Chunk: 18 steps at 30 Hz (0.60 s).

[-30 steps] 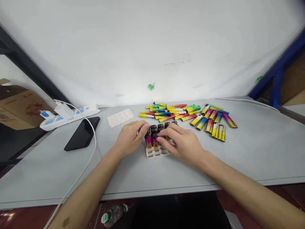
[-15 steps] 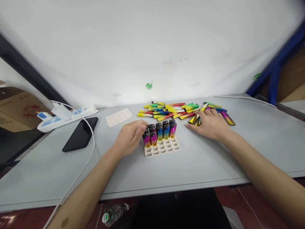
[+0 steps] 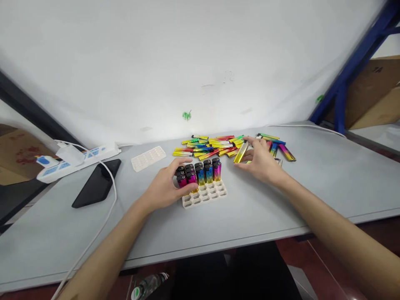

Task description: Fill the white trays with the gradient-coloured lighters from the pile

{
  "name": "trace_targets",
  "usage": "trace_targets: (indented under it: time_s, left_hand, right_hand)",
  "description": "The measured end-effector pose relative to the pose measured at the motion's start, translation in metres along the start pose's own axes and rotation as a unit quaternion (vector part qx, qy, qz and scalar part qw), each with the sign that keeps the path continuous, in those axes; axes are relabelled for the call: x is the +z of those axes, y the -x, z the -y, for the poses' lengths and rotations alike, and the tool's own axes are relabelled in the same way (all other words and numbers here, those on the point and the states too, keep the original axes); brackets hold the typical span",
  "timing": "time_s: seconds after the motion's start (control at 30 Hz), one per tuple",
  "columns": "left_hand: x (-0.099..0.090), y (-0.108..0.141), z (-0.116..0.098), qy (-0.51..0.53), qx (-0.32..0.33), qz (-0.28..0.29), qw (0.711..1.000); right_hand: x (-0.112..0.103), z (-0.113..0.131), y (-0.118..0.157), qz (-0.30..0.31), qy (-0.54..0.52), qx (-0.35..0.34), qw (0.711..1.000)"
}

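A white tray (image 3: pixel 204 198) with rows of slots stands on the table, its back and left slots holding several upright lighters (image 3: pixel 208 171) with black tops and metallic pink, blue and gold bodies. My left hand (image 3: pixel 165 185) wraps around the lighters at the tray's left end, thumb across their front and index finger behind. Part of that group is hidden by the hand. To the right, my right hand (image 3: pixel 262 162) pinches a silver-and-yellow lighter (image 3: pixel 241 152), tilted, between thumb and fingers. Around and behind it lies a loose pile of shiny coloured lighters (image 3: pixel 215 146).
A second white slotted tray (image 3: pixel 148 158) lies at the left. Farther left are a black phone (image 3: pixel 96 183), a white cable (image 3: pixel 113 187) and a power strip (image 3: pixel 78 164) with plugs. The white wall (image 3: pixel 187 62) borders the table's back; a plastic bottle (image 3: pixel 150 287) is below.
My left hand has opened from beside the tray and closed around its left lighters. My right hand has drawn a silver-and-yellow lighter up from the pile. The camera view has shifted slightly.
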<state>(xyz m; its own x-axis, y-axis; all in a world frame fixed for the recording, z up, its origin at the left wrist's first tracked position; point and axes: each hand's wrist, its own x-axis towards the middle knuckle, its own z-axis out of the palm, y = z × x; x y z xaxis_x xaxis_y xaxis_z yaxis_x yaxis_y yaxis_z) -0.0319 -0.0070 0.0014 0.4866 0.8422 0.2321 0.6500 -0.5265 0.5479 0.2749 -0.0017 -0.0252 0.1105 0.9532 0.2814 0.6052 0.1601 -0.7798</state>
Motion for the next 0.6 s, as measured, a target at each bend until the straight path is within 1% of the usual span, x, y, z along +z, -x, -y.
trace_targets:
  time_s: [0.07, 0.13, 0.2, 0.37, 0.47, 0.53, 0.6]
  left_hand:
    - [0.0, 0.0, 0.0, 0.0, 0.002, -0.004, 1.0]
    - [-0.001, -0.001, -0.001, -0.005, 0.005, -0.008, 1.0]
    - [-0.002, -0.001, -0.002, 0.0, -0.002, -0.006, 1.0]
    - [-0.004, 0.0, -0.005, 0.082, -0.039, 0.022, 0.996]
    - [-0.005, -0.001, -0.007, 0.115, -0.058, 0.043, 0.991]
    - [-0.006, -0.002, -0.007, 0.122, -0.076, 0.059, 0.988]
    - [-0.007, -0.003, -0.007, 0.128, -0.092, 0.072, 0.985]
  right_hand:
    - [0.002, 0.004, 0.002, 0.045, -0.06, 0.009, 0.997]
    - [0.003, 0.006, 0.004, 0.083, -0.127, 0.001, 0.988]
    - [0.003, 0.007, 0.005, 0.099, -0.164, -0.008, 0.982]
    - [0.002, 0.009, 0.008, 0.081, -0.16, 0.031, 0.983]
    - [0.001, 0.011, 0.009, 0.072, -0.218, 0.049, 0.972]
    - [0.001, 0.013, 0.008, 0.059, -0.262, 0.06, 0.961]
    - [0.001, 0.013, 0.007, 0.042, -0.284, 0.075, 0.955]
